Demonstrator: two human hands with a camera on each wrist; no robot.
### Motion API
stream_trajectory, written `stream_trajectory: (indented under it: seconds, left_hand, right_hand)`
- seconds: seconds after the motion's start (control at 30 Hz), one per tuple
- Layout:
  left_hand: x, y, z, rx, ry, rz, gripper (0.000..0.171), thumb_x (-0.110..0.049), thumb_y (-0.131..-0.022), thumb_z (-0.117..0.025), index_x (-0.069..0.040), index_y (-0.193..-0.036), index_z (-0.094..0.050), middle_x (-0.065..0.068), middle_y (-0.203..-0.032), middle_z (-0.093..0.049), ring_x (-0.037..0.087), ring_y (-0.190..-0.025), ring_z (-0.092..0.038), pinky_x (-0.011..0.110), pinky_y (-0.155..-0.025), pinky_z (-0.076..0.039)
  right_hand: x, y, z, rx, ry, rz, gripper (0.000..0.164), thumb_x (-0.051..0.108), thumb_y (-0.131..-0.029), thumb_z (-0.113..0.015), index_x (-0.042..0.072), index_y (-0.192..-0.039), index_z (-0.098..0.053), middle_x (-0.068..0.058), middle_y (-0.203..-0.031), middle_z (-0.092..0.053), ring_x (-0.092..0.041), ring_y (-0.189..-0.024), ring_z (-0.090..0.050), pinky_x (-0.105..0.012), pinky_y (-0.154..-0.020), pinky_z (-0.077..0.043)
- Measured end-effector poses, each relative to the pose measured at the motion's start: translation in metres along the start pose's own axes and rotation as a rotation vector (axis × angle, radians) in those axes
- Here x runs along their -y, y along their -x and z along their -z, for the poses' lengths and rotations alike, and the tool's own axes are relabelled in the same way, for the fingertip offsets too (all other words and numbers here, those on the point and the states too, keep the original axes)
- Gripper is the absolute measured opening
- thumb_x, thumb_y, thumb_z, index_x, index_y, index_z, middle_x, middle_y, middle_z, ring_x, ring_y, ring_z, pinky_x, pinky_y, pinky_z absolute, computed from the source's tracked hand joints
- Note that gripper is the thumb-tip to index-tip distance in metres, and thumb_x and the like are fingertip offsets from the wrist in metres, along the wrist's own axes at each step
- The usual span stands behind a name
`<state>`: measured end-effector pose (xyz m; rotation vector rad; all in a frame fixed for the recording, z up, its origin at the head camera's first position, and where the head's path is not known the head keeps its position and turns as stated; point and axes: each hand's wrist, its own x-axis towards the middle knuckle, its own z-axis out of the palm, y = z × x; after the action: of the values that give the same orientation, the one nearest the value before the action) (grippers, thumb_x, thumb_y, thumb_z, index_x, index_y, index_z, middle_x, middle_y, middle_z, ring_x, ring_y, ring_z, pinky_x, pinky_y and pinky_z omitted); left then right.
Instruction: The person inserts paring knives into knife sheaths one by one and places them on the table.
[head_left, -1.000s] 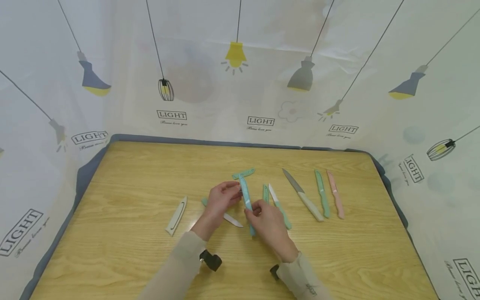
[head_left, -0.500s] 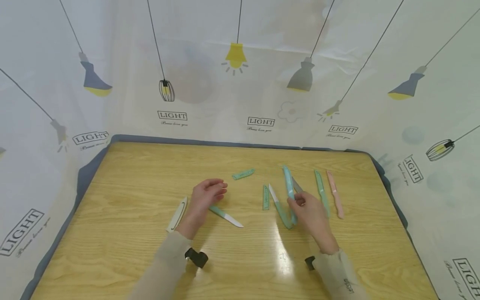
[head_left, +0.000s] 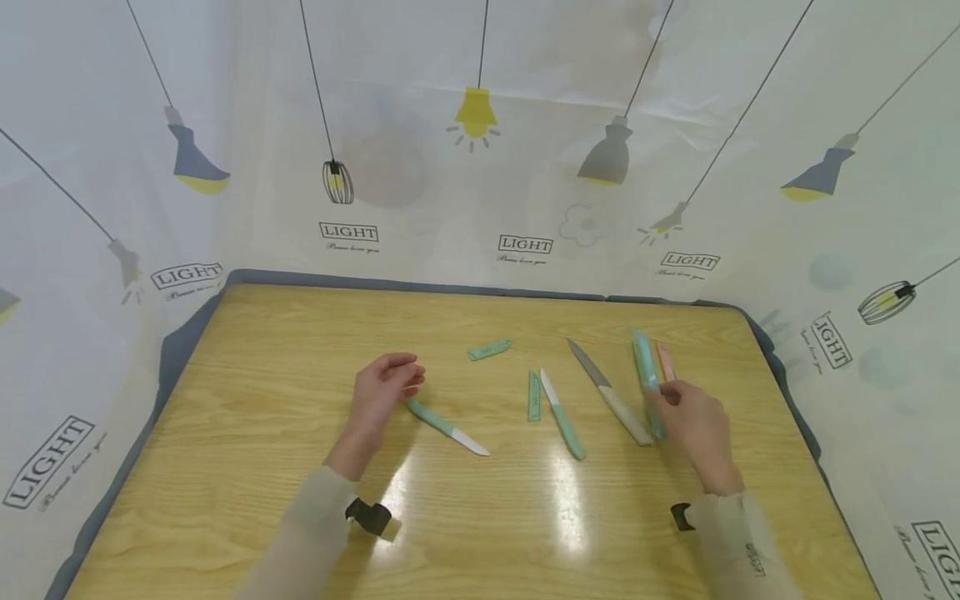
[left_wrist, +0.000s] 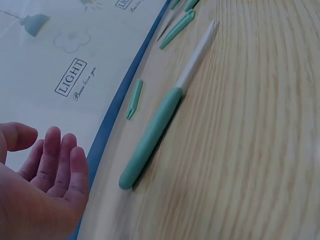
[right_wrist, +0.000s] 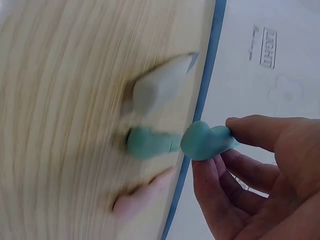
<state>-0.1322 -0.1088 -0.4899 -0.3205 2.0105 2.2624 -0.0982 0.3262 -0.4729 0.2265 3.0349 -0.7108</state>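
My right hand (head_left: 693,425) pinches the handle of a light-blue sheathed knife (head_left: 645,358) between thumb and fingers, holding it above the table at the right. In the head view it overlaps a green sheathed knife (right_wrist: 150,144), which shows below it in the right wrist view. Beside that lies a pink sheathed knife (head_left: 666,362), partly hidden by the hand. My left hand (head_left: 381,390) hovers at the left with fingers relaxed and nothing in them. Closest to it is a bare green-handled knife (left_wrist: 152,137) with a white blade.
A second bare green-handled knife (head_left: 567,429) lies mid-table beside a short green sheath (head_left: 534,396). Another green sheath (head_left: 490,349) lies farther back. A larger pale-handled knife (head_left: 618,408) with a grey blade is bare. The wooden table (head_left: 285,333) meets a printed curtain behind.
The right hand has carried the blue knife rightward, from mid-table to over the green sheathed knife. The left hand has let go of it and drawn left, now covering the white sheath.
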Motion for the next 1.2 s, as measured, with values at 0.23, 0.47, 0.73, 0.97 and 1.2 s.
stream_trajectory:
  seconds: [0.23, 0.47, 0.73, 0.97, 1.2]
  left_hand:
    - [-0.004, 0.002, 0.016, -0.013, -0.034, -0.008, 0.036, -0.007, -0.093, -0.059, 0.011, -0.124, -0.055, 0.013, -0.101, -0.068, 0.025, -0.094, -0.067, 0.047, -0.090, -0.051]
    - [-0.005, 0.002, 0.033, -0.003, -0.072, 0.001, 0.037, -0.010, -0.095, -0.058, 0.009, -0.126, -0.054, 0.017, -0.107, -0.066, 0.023, -0.096, -0.066, 0.046, -0.092, -0.051]
    - [-0.009, 0.003, 0.047, -0.008, -0.186, -0.038, 0.035, -0.011, -0.097, -0.056, 0.005, -0.127, -0.054, 0.018, -0.114, -0.064, 0.020, -0.099, -0.064, 0.035, -0.087, -0.054]
    - [-0.012, 0.003, 0.053, -0.017, -0.202, -0.053, 0.036, -0.013, -0.097, -0.057, 0.006, -0.127, -0.054, 0.018, -0.114, -0.064, 0.018, -0.099, -0.064, 0.034, -0.087, -0.054]
    - [-0.014, 0.004, 0.053, -0.033, -0.185, -0.067, 0.035, -0.013, -0.097, -0.057, 0.006, -0.126, -0.054, 0.019, -0.114, -0.064, 0.018, -0.098, -0.064, 0.033, -0.086, -0.054]
  right_hand:
    - [-0.025, -0.005, 0.014, 0.040, 0.044, -0.050, 0.058, 0.046, -0.098, -0.048, -0.006, -0.119, -0.063, -0.024, -0.109, -0.066, -0.034, -0.084, -0.064, -0.042, -0.060, -0.053]
    - [-0.047, -0.011, 0.020, 0.114, 0.076, -0.126, 0.065, 0.048, -0.098, -0.044, -0.009, -0.125, -0.058, -0.031, -0.119, -0.059, -0.043, -0.092, -0.061, -0.048, -0.063, -0.052]
    - [-0.061, -0.017, 0.024, 0.162, 0.137, -0.173, 0.056, 0.038, -0.099, -0.046, -0.012, -0.123, -0.057, -0.031, -0.112, -0.061, -0.039, -0.081, -0.062, -0.046, -0.057, -0.051]
    - [-0.066, -0.019, 0.022, 0.159, 0.151, -0.184, 0.047, 0.030, -0.099, -0.048, -0.013, -0.115, -0.060, -0.022, -0.088, -0.066, -0.024, -0.062, -0.059, -0.036, -0.046, -0.047]
    - [-0.067, -0.024, 0.017, 0.152, 0.177, -0.186, 0.042, 0.028, -0.098, -0.047, -0.010, -0.106, -0.062, -0.012, -0.071, -0.061, -0.022, -0.056, -0.054, -0.035, -0.043, -0.044]
